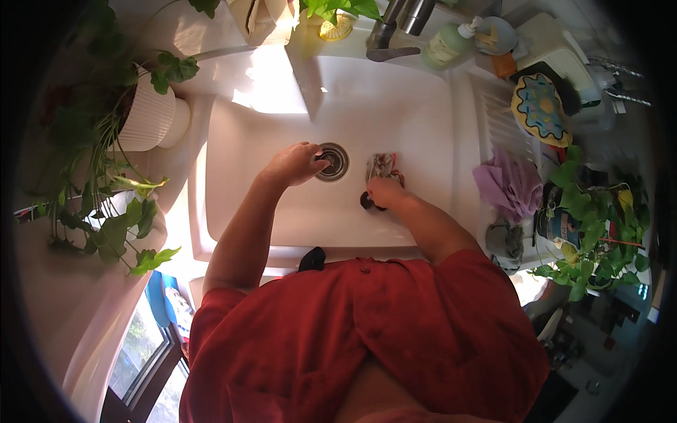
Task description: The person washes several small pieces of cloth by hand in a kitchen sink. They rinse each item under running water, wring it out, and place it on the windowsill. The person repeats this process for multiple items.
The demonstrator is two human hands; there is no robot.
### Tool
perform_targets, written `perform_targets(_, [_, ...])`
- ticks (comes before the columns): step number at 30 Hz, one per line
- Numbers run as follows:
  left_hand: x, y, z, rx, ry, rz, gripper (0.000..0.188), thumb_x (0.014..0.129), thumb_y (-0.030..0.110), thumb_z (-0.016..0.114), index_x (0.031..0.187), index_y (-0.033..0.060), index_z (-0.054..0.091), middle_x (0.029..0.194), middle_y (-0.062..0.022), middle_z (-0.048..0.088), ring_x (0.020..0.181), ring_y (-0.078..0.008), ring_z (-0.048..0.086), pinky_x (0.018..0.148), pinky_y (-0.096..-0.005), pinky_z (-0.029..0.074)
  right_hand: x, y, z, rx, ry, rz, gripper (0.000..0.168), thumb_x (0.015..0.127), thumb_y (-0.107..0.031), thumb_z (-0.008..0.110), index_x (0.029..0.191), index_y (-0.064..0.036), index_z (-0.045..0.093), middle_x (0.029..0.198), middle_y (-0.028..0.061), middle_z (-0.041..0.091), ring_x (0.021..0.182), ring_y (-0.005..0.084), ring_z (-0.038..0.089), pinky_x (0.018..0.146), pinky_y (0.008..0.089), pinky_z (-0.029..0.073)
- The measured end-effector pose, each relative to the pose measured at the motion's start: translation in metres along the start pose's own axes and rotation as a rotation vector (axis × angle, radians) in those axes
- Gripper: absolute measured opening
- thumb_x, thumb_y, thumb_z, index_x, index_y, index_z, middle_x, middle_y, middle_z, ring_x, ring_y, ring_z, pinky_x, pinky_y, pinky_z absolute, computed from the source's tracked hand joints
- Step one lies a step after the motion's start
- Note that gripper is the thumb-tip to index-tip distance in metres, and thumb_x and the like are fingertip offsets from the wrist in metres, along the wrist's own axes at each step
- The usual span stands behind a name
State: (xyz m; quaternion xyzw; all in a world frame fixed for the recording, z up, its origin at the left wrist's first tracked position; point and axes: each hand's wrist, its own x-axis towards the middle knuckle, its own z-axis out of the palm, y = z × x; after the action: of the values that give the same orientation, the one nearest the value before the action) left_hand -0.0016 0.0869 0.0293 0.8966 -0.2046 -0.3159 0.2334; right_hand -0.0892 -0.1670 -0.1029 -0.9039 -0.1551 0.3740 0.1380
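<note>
A wide white sink lies before me. Over its round metal drain I hold my left hand, thumb and fingers apart, with nothing visible in it. To the right of the drain, my right hand grips a crumpled grey patterned cloth with red at its edges. The bunched cloth sticks out beyond my fingers. A small dark object shows beside the same hand; what it is, and whether I hold it, I cannot tell.
A faucet and a green soap pump bottle stand behind the sink. Along the right ledge lie a donut-shaped sponge, a purple cloth and a grey cloth. A ribbed white plant pot is at left.
</note>
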Motion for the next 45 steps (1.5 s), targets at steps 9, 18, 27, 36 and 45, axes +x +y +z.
perform_targets(9, [0.044,0.017,0.04,-1.0,-0.859,-0.083,0.112,0.064,0.087,0.006,0.118,-0.003,0.048,0.114,-0.0191,0.055,0.109,-0.0305,0.051,0.08,-0.0507,0.043,-0.017,-0.002,-0.116,1.872,0.041,-0.393,0.021,0.091,-0.021,0.045,0.1,-0.005,0.056,0.092,0.0092,0.061,0.07,0.0175,0.059,0.061,0.0296,0.049])
perform_targets(18, [0.083,0.065,0.038,-2.155,-0.096,0.273,0.05,0.087,0.049,0.041,0.122,0.013,0.045,0.115,-0.0079,0.053,0.104,-0.026,0.052,0.085,-0.0475,0.042,-0.025,-0.047,-0.165,1.657,0.453,-0.133,0.033,0.088,-0.027,0.051,0.109,-0.002,0.053,0.1,0.006,0.058,0.096,0.0199,0.055,0.083,0.0322,0.044])
perform_targets(27, [0.065,0.086,0.002,-2.178,0.063,0.258,0.032,0.093,0.035,0.041,0.113,0.0099,0.045,0.106,-0.0089,0.053,0.097,-0.028,0.055,0.085,-0.0447,0.043,0.002,-0.012,-0.242,0.365,1.357,-0.075,0.044,0.082,-0.015,0.055,0.119,0.004,0.042,0.117,0.0219,0.044,0.106,0.0349,0.046,0.093,0.0391,0.037])
perform_targets(36, [0.072,0.089,-0.024,-2.08,0.066,0.253,0.041,0.094,0.042,0.032,0.11,0.0072,0.046,0.104,-0.0099,0.054,0.097,-0.0263,0.055,0.086,-0.0441,0.042,0.005,-0.018,-0.229,0.452,1.258,-0.047,0.037,0.084,-0.006,0.046,0.119,0.003,0.042,0.118,0.0231,0.044,0.108,0.0364,0.045,0.091,0.0392,0.039])
perform_targets(45, [0.058,0.093,0.002,-2.281,0.125,0.158,0.053,0.092,0.051,0.03,0.114,0.0046,0.044,0.104,-0.0115,0.053,0.097,-0.0258,0.052,0.088,-0.045,0.039,0.0,-0.063,-0.157,1.148,1.194,0.001,0.068,0.085,-0.033,0.057,0.133,0.003,0.026,0.131,0.0228,0.033,0.118,0.0324,0.04,0.095,0.0391,0.037])
